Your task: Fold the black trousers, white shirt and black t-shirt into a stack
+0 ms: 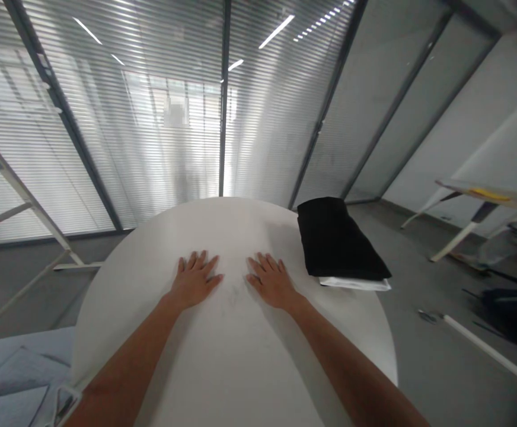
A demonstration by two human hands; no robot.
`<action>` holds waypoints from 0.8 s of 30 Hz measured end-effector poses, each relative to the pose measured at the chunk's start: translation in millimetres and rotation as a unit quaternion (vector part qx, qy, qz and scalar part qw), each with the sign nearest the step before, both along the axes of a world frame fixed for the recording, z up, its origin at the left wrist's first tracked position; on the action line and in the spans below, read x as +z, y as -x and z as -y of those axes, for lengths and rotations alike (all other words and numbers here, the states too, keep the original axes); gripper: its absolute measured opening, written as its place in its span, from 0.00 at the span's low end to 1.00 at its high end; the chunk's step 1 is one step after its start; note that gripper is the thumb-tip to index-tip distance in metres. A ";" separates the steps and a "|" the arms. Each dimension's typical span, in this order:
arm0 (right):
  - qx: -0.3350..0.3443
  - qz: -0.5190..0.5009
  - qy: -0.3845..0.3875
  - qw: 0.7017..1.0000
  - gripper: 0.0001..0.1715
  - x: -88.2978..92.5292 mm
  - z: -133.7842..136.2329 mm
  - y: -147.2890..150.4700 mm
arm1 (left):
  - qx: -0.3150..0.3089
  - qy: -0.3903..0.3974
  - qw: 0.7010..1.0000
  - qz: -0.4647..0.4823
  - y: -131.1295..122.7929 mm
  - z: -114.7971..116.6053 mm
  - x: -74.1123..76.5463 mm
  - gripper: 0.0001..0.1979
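As your left hand (194, 280) and right hand (273, 281) lay flat on the round white desk (227, 362), each grip released, the folded black cloth (341, 240) sat nearby; a careless sweep could have pushed it over the rim.

Smooth matt white tabletop (223, 231), soft matt black cloth (338, 237), slightly glossy white sheet (355, 284), shiny glass partition (276, 118) with pale slatted blinds (80, 136), dull smooth grey floor (418, 255)

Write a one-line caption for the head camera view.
Head-camera view: left hand and right hand lie flat on a round white table, beside a folded black cloth on white cloth.
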State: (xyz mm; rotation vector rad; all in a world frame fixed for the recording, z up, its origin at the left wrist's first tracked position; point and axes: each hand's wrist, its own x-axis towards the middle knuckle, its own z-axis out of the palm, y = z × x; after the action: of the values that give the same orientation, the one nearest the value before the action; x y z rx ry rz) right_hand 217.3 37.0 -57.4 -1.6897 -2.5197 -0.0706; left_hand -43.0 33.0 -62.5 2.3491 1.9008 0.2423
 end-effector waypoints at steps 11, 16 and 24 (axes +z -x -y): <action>-0.003 -0.006 -0.002 1.000 0.34 -0.5 0.6 -1.7 | -0.002 -0.007 1.000 -0.001 -0.3 1.5 2.5 0.33; -0.004 -0.005 -0.004 1.000 0.34 -0.6 0.2 -2.1 | 0.002 -0.015 1.000 0.007 0.4 0.0 -0.3 0.32; 0.001 -0.001 -0.008 1.000 0.34 0.6 1.8 -2.5 | -0.002 0.001 1.000 0.011 0.7 0.1 0.9 0.33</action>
State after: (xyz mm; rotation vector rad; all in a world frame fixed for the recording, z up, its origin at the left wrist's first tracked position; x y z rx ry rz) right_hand 219.8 35.2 -56.9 -1.6807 -2.5121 -0.0897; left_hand -43.7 32.9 -61.6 2.3395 1.8865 0.2643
